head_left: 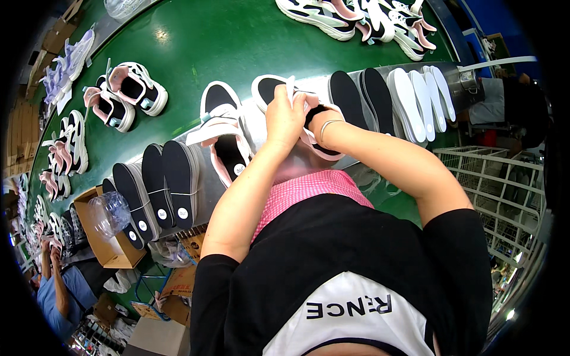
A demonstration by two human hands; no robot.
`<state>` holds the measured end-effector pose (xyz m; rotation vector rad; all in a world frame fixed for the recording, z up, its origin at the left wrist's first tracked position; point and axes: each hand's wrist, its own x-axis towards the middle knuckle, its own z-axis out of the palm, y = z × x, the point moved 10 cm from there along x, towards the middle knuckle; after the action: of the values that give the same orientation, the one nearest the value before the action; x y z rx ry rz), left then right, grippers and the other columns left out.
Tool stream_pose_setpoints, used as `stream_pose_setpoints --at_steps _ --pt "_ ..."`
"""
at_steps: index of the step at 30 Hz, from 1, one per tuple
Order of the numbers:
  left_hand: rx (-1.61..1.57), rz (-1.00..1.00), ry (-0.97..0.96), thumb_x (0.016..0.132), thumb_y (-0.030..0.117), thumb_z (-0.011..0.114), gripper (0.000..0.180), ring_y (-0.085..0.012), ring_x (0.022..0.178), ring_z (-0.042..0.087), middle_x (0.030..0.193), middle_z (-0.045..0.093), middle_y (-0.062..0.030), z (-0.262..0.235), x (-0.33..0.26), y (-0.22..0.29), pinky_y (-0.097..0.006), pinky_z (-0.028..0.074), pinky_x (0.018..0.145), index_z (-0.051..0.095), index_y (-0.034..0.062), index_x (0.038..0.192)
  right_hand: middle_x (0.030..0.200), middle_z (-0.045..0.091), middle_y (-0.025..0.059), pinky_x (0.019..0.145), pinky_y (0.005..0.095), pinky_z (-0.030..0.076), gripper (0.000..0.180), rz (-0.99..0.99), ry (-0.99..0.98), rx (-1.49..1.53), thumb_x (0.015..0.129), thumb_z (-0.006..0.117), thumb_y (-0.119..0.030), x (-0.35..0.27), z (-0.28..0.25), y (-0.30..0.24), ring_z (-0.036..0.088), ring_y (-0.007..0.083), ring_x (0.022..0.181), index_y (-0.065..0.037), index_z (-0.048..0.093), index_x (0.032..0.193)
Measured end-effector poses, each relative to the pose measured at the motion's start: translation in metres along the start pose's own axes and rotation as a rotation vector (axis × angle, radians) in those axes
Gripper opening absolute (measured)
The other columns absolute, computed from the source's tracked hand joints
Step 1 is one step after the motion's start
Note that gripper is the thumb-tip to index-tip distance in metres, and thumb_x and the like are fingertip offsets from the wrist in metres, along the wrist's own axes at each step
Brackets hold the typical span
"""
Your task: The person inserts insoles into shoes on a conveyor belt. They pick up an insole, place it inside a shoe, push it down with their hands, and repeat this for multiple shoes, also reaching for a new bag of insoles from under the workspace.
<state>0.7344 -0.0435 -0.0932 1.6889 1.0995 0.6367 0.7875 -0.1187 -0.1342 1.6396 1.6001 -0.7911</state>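
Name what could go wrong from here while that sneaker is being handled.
1. The bracelet sits right by the opening of the sneaker, where the right hand reaches in, so it might snag on the collar.
2. The right forearm passes close to the lower ends of the black insoles; a sideways swing could shift them.
3. The left hand's forearm runs close by the neighbouring sneaker and may nudge it.

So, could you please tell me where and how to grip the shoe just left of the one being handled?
Probably grip that shoe by its collar near the heel, coming from the near left: the heel and wide opening face this way, while the left forearm crowds its right.
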Motion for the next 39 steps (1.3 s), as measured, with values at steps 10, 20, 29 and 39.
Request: stream_pose_setpoints --at_steps 10,20,29,39 --pt "-0.059 -0.135 -0.03 0.082 0.018 0.052 0.024 -0.0387 0.073 0.057 0.075 0.058 -0.0232 0.007 0.004 -0.013 -0.043 0.044 0.064 0.042 -0.0036 0.087 0.082 0.064 0.0124 0.078 0.0355 0.04 0.021 -0.202 0.062 -0.041 0.072 0.053 -0.016 -0.037 0.003 -0.003 0.062 0.0233 0.081 -0.007 0.063 0.088" --pt "-0.027 -0.036 0.009 0.083 0.022 0.051 0.026 -0.0311 0.063 0.058 0.071 0.058 -0.0197 0.009 0.005 -0.008 -0.037 0.044 0.056 0.043 -0.0023 0.091 0.085 0.064 0.0118 0.082 0.0399 0.031 0.032 -0.199 -0.153 -0.058 0.069 0.055 -0.014 -0.04 0.04 0.01 0.061 0.0235 0.083 0.0 0.056 0.098" --pt "-0.051 -0.027 0.09 0.085 0.021 0.05 0.026 -0.0386 0.073 0.058 0.078 0.059 -0.0216 -0.009 -0.016 -0.012 -0.041 0.044 0.062 0.041 -0.0018 0.093 0.084 0.061 0.0167 0.069 0.033 0.048 0.02 -0.206 0.707 0.97 0.077 0.048 -0.002 -0.095 -0.084 0.071 0.06 0.0274 0.078 0.001 0.058 0.095" --pt "-0.056 -0.042 0.016 0.083 0.021 0.051 0.027 -0.04 0.072 0.057 0.076 0.059 -0.0226 0.012 -0.002 -0.01 -0.044 0.044 0.062 0.041 -0.0018 0.094 0.085 0.064 0.0153 0.075 0.0309 0.047 0.018 0.068 0.122 0.251 0.072 0.057 -0.015 0.011 0.021 0.027 0.062 0.0258 0.082 -0.004 0.066 0.083"
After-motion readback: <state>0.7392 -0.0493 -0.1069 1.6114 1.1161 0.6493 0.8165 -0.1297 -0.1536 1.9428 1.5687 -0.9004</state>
